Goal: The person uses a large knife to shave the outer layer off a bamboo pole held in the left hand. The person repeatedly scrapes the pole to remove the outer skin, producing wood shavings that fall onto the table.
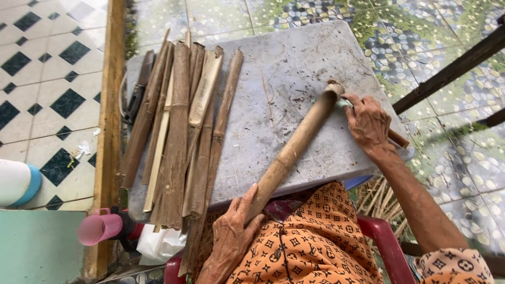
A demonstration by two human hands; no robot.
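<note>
Bamboo pole [294,147]: a round, tan length lying slantwise across the grey tabletop [294,68], its far end near the middle of the board, its near end down at the person's lap.
Left hand [231,231]: wrapped shut around the pole's near end, just over the table's front edge, steadying it.
Right hand [368,123]: closed on a knife handle [398,138] (the blade itself is mostly hidden behind the fingers), set against the pole's far end.
Doing it well: as I judge it, the blade should sit square across the centre of the cut end, the left grip firm so the pole cannot roll, and both hands kept clear of the line of the split.
Split bamboo strips [181,131]: a loose bundle lying side by side on the table's left part, well apart from the pole.
Dark tool [138,92]: beside the bundle at the table's left edge; its kind is unclear.
Pink plastic cup [100,227]: below the table's left corner.
Red chair [386,244]: its arm shows beside the orange patterned cloth.
</note>
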